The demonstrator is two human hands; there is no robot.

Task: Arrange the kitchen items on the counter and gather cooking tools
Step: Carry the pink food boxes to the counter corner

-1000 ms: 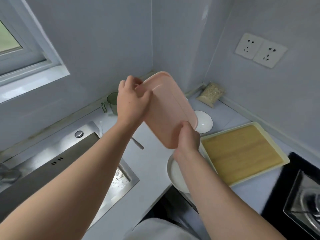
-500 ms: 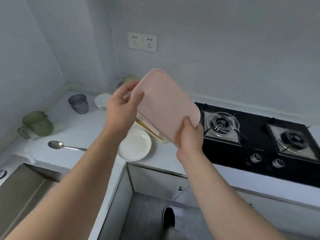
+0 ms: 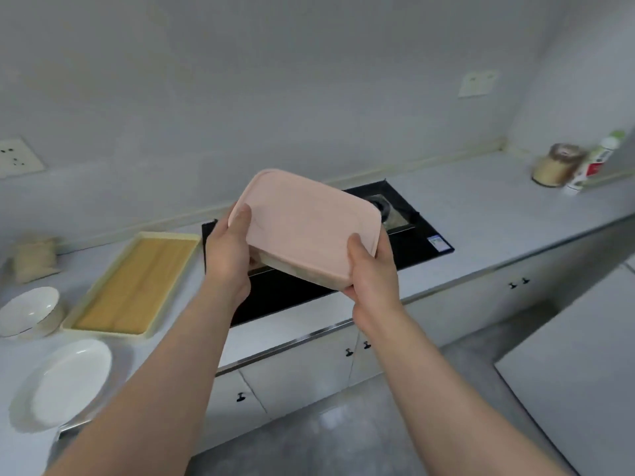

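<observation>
A pink rectangular tray (image 3: 309, 225) is held in the air over the black gas hob (image 3: 405, 242), its flat underside tilted toward me. My left hand (image 3: 228, 255) grips its left short end, thumb on the face. My right hand (image 3: 372, 273) holds its near right corner from below, thumb on top. The tray hides most of the hob's burners.
On the counter to the left lie a bamboo board in a cream tray (image 3: 137, 283), a white bowl (image 3: 29, 312), a white oval plate (image 3: 65, 383) and a small sack (image 3: 34, 257). At the far right stand a jar (image 3: 555, 164) and a bottle (image 3: 592, 163). Cabinets and floor are below.
My view has swung right, from the sink corner to the hob and the right-hand counter. Both hands kept hold of the pink tray and carried it rightward, now lying flatter over the hob.
</observation>
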